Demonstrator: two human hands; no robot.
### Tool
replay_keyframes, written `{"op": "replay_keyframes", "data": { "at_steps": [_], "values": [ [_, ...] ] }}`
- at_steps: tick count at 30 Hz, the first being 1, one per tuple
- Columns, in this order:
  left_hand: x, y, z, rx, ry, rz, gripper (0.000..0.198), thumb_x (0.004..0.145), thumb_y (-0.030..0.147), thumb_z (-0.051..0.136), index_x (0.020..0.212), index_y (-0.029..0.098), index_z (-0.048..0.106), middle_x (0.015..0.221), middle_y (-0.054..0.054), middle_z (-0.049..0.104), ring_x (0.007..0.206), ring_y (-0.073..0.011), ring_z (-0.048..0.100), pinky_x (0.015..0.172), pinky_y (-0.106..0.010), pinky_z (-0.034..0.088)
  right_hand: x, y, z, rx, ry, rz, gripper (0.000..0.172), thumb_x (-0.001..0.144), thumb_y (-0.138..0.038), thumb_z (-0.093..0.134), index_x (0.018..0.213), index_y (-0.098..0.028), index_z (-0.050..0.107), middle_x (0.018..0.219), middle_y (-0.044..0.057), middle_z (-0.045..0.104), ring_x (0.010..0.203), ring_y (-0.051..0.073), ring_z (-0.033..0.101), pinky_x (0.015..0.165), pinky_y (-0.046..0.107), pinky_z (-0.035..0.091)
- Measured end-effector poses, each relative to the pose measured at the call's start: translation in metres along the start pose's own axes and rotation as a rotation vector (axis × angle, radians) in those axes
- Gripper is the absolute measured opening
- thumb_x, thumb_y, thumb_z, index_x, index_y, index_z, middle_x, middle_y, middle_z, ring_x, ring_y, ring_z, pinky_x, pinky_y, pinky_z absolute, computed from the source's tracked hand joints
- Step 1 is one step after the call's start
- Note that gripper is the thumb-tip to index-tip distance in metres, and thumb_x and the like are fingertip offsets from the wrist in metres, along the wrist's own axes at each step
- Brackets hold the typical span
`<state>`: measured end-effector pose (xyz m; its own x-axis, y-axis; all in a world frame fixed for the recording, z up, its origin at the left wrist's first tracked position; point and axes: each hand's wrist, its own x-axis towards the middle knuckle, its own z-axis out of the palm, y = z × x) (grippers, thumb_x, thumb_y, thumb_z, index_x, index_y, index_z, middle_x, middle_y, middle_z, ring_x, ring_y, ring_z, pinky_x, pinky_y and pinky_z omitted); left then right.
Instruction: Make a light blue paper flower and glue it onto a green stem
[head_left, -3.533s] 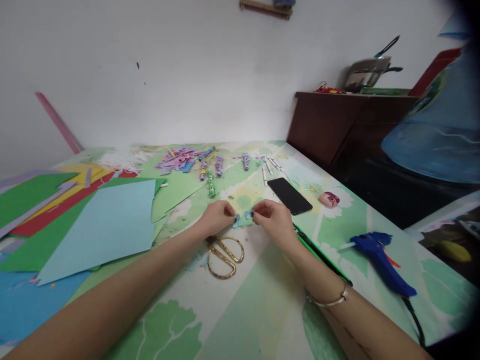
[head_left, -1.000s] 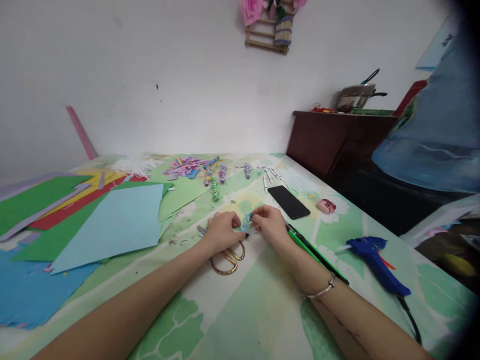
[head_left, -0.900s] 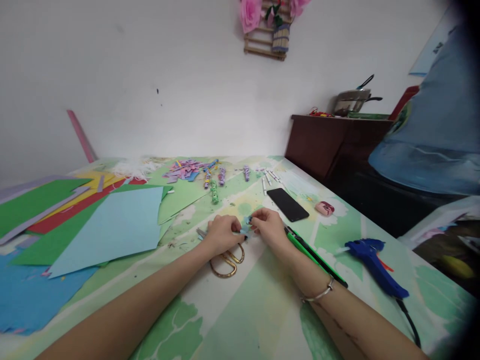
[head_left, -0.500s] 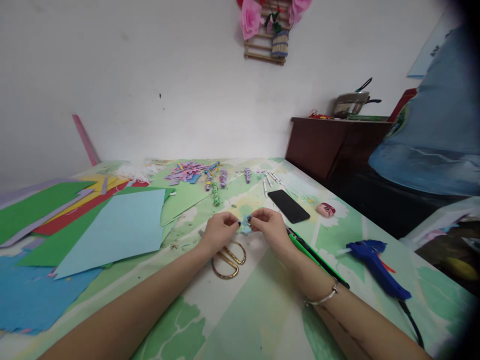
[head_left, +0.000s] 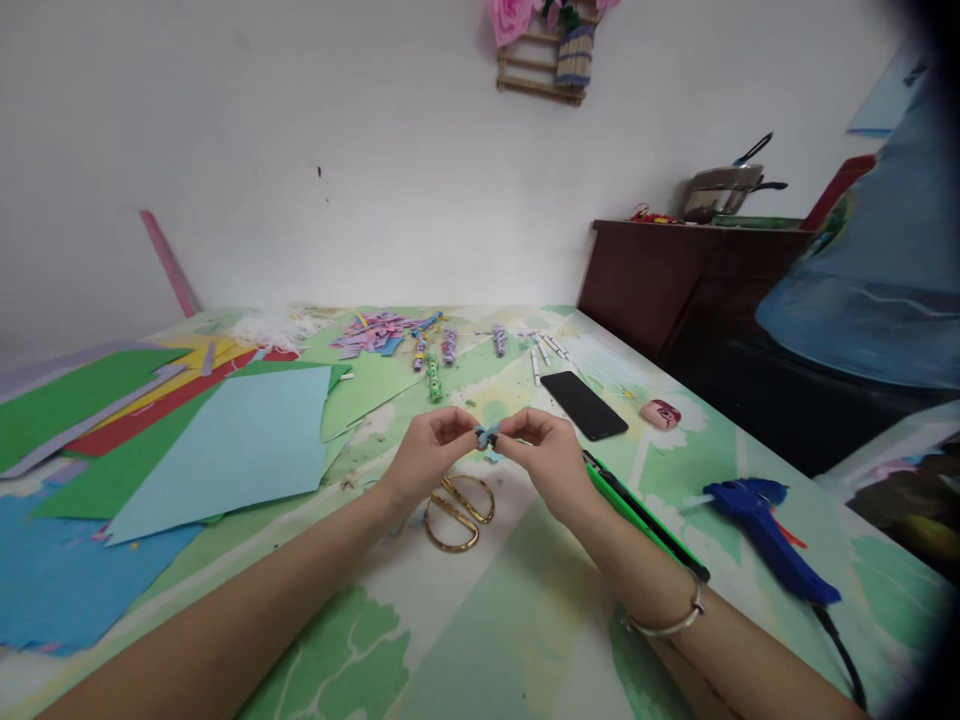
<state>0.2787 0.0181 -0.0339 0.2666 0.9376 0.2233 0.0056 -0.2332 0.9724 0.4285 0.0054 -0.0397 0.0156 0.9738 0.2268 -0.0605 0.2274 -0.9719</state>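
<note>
Between the fingertips of both hands is a small light-blue piece of paper [head_left: 488,432], pinched from either side. My left hand [head_left: 433,450] grips its left end, thumb and forefinger pressed together. From the right, my right hand [head_left: 545,452] pinches the other end. The fingers hide most of the piece, so its exact shape does not show. Another light-blue scrap [head_left: 493,456] lies on the tablecloth just below the fingertips. Gold-handled scissors [head_left: 453,530] rest under and beside my left wrist, their blades hidden. A green utility knife [head_left: 645,520] lies along my right forearm.
Coloured paper sheets [head_left: 232,450] cover the left side. Behind the hands lie small decorated paper rolls [head_left: 433,380] and a heap of paper strips [head_left: 371,333]. A black phone [head_left: 583,405], a pink case [head_left: 661,413] and a corded blue glue gun [head_left: 772,540] lie to the right.
My hands have come together, and my left hand now pinches the blue paper too. Before, its fingertips were slightly apart from the right hand's. The view has shifted slightly.
</note>
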Motion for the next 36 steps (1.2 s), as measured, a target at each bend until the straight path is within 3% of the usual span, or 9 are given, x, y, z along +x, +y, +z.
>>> {"op": "replay_keyframes", "data": {
  "at_steps": [8, 36],
  "values": [
    [-0.001, -0.003, -0.004, -0.114, -0.104, 0.027, 0.013, 0.069, 0.021, 0.068, 0.076, 0.012, 0.061, 0.074, -0.004, 0.064, 0.072, -0.0144, 0.06, 0.069, -0.026, 0.046, -0.001, 0.0, 0.0, 0.008, 0.039, -0.022, 0.016, 0.057, -0.02, 0.072, 0.06, -0.015, 0.057, 0.06, -0.001, 0.061, 0.059, 0.012, 0.058, 0.059, 0.026, 0.046],
    [0.002, -0.012, -0.004, -0.198, -0.002, 0.011, 0.019, 0.06, 0.016, 0.075, 0.073, 0.014, 0.061, 0.067, 0.001, 0.063, 0.063, -0.0104, 0.058, 0.063, -0.023, 0.047, -0.002, -0.001, -0.001, 0.046, 0.018, -0.032, 0.015, 0.06, -0.023, 0.071, 0.066, -0.016, 0.059, 0.06, 0.0, 0.061, 0.058, 0.012, 0.057, 0.058, 0.026, 0.046]
  ]
}}
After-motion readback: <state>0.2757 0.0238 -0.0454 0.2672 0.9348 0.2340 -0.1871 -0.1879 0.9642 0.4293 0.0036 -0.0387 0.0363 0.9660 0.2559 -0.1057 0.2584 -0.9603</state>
